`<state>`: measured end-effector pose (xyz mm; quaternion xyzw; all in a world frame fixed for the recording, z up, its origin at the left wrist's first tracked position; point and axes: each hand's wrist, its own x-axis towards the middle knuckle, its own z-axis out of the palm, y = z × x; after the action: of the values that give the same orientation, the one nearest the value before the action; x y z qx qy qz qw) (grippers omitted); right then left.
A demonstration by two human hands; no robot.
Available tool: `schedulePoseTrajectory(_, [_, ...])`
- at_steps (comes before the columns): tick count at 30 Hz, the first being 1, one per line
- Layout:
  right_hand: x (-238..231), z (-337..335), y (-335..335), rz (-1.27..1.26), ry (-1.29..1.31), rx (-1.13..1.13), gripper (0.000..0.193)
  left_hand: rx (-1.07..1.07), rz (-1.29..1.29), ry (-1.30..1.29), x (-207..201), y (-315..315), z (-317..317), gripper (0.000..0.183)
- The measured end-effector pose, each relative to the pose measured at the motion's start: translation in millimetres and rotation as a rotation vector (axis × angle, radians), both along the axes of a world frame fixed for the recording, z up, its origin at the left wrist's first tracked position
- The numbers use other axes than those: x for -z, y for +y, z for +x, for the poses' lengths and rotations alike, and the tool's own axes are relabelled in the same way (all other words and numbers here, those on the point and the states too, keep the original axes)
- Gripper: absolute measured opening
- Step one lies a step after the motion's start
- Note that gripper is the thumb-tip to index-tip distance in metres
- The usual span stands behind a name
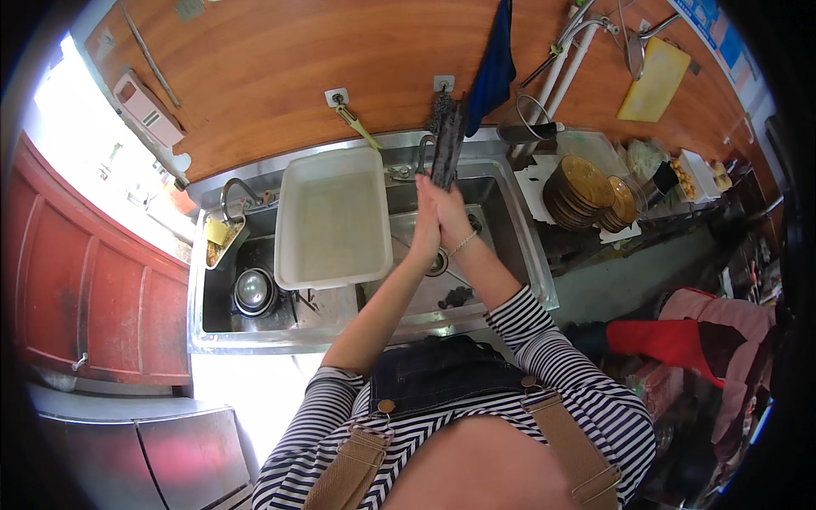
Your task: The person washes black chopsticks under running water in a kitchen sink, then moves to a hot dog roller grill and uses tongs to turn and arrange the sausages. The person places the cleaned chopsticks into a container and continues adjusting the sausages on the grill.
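Observation:
Over the right basin of the steel sink (531, 255), a bundle of dark chopsticks (448, 153) points up and away from me. My left hand (427, 217) and my right hand (450, 212) are pressed together, palms facing, closed around the bundle's near end. The fingers partly hide how each hand grips. Beyond the hands a faucet (427, 144) rises at the sink's back edge. Below them lie a drain (438, 262) and a dark clump (456, 297) I cannot make out. To the left, a large white plastic tub (289, 229) holding water rests across the sink.
Metal bowls (255, 291) and loose dark sticks (304, 299) lie in the left basin, beside a corner strainer (223, 245) with a yellow sponge. Stacked brown plates (574, 194) stand on the right counter. A blue cloth (491, 76) and a green-handled brush (357, 126) hang on the wall.

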<state>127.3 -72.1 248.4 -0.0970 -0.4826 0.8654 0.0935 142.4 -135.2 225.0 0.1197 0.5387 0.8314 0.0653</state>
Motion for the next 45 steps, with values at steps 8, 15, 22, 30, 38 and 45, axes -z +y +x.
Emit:
schedulePoseTrajectory(8, [20.9, 5.3, -23.2, -0.225, -0.166, 0.057, 0.032, -0.095, 0.559, -0.205, 27.8, -18.3, 3.9, 0.035])
schedulePoseTrajectory(15, [25.2, 24.5, -16.1, 0.173, -0.207, 0.051, 0.022, -0.247, -0.093, -0.036, 15.5, -22.8, -3.9, 0.044])
schedulePoseTrajectory(22, [10.8, 39.1, -16.5, -0.294, 0.035, -0.372, 0.053, -0.073, 0.079, -0.248, 11.0, -9.6, -28.0, 0.050])
schedulePoseTrajectory(30, [11.3, 48.1, -14.2, -0.203, 0.089, -0.335, 0.059, -0.154, 0.195, -0.125, -0.3, -4.5, -24.1, 0.068])
schedulePoseTrajectory(38, [23.3, 41.8, -12.5, -0.165, 0.051, -0.336, 0.056, -0.044, 0.196, -0.257, 10.0, -7.3, -25.0, 0.057])
schedulePoseTrajectory(45, [6.1, 37.7, -13.6, -0.141, 0.081, -0.184, 0.055, -0.133, -0.085, -0.097, 15.0, -0.2, -22.8, 0.058])
